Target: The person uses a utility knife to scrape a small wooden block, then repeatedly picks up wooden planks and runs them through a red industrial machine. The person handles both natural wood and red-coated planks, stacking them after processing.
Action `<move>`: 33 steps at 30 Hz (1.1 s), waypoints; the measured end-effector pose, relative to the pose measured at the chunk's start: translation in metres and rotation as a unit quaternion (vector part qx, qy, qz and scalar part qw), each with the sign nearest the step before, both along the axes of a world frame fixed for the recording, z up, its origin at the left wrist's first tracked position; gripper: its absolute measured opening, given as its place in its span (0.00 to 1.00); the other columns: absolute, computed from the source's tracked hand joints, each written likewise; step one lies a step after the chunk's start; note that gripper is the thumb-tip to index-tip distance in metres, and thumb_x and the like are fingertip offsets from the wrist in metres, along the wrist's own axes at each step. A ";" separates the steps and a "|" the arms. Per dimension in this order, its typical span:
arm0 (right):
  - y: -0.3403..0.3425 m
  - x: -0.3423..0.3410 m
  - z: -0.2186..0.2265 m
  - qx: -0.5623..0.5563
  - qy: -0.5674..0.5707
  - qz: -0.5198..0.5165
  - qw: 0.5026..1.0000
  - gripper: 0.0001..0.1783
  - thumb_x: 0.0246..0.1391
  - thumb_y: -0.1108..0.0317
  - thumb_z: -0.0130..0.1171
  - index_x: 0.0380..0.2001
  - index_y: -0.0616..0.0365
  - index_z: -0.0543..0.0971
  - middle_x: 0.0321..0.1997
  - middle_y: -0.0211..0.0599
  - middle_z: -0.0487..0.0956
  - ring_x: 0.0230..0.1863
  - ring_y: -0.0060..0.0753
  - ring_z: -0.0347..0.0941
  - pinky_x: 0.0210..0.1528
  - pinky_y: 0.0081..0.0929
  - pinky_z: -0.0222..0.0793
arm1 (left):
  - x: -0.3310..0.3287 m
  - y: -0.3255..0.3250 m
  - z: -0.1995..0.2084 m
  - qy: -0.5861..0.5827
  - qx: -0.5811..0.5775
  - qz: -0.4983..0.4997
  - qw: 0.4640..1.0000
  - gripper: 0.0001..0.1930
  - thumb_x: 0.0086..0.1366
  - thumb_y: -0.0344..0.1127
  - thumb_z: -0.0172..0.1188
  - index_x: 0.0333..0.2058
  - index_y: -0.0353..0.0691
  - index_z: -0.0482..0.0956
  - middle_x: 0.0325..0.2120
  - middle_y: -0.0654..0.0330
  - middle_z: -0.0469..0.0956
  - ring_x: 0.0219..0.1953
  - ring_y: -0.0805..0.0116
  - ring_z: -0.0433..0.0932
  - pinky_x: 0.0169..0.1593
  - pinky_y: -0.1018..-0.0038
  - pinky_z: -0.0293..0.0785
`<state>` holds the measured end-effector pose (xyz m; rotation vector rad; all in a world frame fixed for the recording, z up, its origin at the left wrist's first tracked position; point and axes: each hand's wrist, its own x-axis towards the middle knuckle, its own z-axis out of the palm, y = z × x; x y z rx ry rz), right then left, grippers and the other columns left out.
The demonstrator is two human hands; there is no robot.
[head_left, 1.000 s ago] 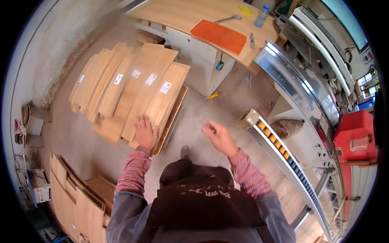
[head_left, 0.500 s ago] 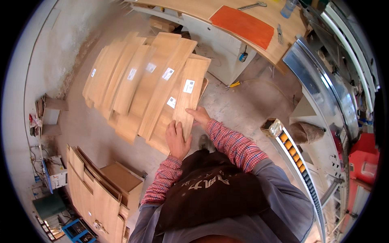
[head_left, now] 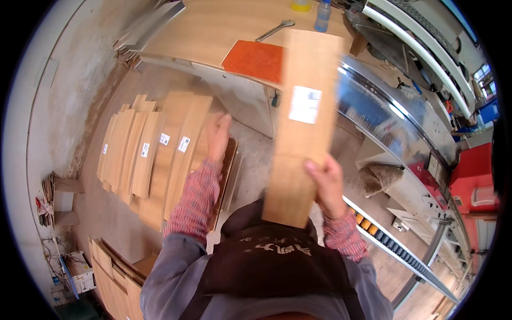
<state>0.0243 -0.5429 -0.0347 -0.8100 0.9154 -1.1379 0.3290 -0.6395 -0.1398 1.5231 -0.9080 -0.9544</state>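
A long, light wood-grain board (head_left: 305,144) with a white label stands raised in front of me. My right hand (head_left: 329,184) grips it by its right edge near the lower end, thumb lying on the front face. My left hand (head_left: 217,137) is off this board, over the right side of the laid-out boards (head_left: 181,141); it looks empty, with fingers extended and slightly blurred. Several of those boards carry white labels and overlap in a row on the floor.
Beyond stands a wooden workbench (head_left: 202,32) bearing an orange sheet (head_left: 253,60), an adjustable wrench (head_left: 274,30) and a plastic bottle (head_left: 322,16). On the right runs a roller track (head_left: 397,250). More panels (head_left: 114,277) lean at the lower left.
My right hand has lifted the rightmost labelled board off the pile and carried it up and right. My left hand has let go of it. The view has shifted right.
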 end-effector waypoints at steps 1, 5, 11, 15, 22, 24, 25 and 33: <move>0.003 -0.020 0.008 0.008 -0.007 -0.038 0.999 0.23 0.61 0.69 0.62 0.57 0.66 0.72 0.52 0.38 0.80 0.49 0.28 0.77 0.52 0.28 0.74 | 0.000 -0.031 -0.003 0.043 0.012 -0.004 0.999 0.30 0.69 0.53 0.59 0.58 0.35 0.69 0.50 0.56 0.74 0.44 0.67 0.78 0.40 0.66 0.79; 0.033 -0.094 0.016 0.000 0.077 -0.193 0.978 0.25 0.62 0.66 0.59 0.59 0.67 0.70 0.55 0.41 0.78 0.53 0.30 0.76 0.57 0.28 0.71 | -0.002 -0.141 -0.028 0.141 0.135 0.044 0.980 0.36 0.63 0.60 0.62 0.59 0.38 0.68 0.54 0.56 0.69 0.42 0.58 0.77 0.35 0.59 0.78; 0.106 -0.162 -0.004 0.056 0.181 -0.348 0.918 0.23 0.61 0.67 0.59 0.57 0.67 0.72 0.54 0.40 0.79 0.52 0.29 0.76 0.55 0.30 0.72 | -0.011 -0.237 -0.046 0.180 0.184 0.080 0.963 0.41 0.58 0.65 0.64 0.63 0.48 0.66 0.60 0.56 0.66 0.45 0.49 0.73 0.33 0.50 0.75; 0.133 -0.178 -0.020 0.136 0.135 -0.389 0.901 0.21 0.60 0.66 0.61 0.53 0.67 0.76 0.47 0.38 0.82 0.45 0.29 0.79 0.49 0.29 0.75 | -0.014 -0.239 -0.053 0.112 0.192 0.062 0.973 0.34 0.62 0.61 0.62 0.61 0.50 0.67 0.58 0.58 0.69 0.44 0.52 0.74 0.34 0.53 0.76; 0.136 -0.224 -0.033 0.146 0.166 -0.384 0.896 0.20 0.61 0.65 0.61 0.51 0.67 0.75 0.43 0.41 0.83 0.41 0.30 0.81 0.44 0.29 0.78 | 0.044 -0.237 -0.097 0.215 0.111 0.008 0.970 0.24 0.70 0.49 0.56 0.59 0.43 0.68 0.54 0.50 0.74 0.47 0.51 0.79 0.41 0.53 0.80; 0.138 -0.241 -0.038 0.166 0.172 -0.393 0.888 0.20 0.61 0.65 0.61 0.52 0.67 0.75 0.44 0.41 0.82 0.42 0.31 0.81 0.44 0.29 0.78 | 0.052 -0.234 -0.102 0.346 0.048 0.007 0.937 0.22 0.72 0.43 0.54 0.60 0.42 0.68 0.56 0.49 0.73 0.51 0.48 0.77 0.47 0.50 0.80; 0.140 -0.246 -0.038 0.178 0.176 -0.404 0.880 0.20 0.62 0.66 0.60 0.52 0.67 0.75 0.45 0.41 0.82 0.43 0.31 0.81 0.45 0.29 0.78 | 0.052 -0.228 -0.105 0.417 0.020 0.015 0.909 0.22 0.72 0.40 0.54 0.61 0.42 0.67 0.58 0.50 0.72 0.55 0.47 0.76 0.52 0.46 0.78; 0.129 -0.282 -0.035 0.226 0.204 -0.385 0.871 0.21 0.62 0.63 0.61 0.54 0.64 0.75 0.46 0.38 0.82 0.43 0.28 0.80 0.47 0.26 0.77 | 0.130 -0.171 -0.068 0.462 -0.104 -0.040 0.880 0.26 0.73 0.41 0.54 0.64 0.35 0.66 0.64 0.53 0.68 0.64 0.56 0.68 0.69 0.56 0.64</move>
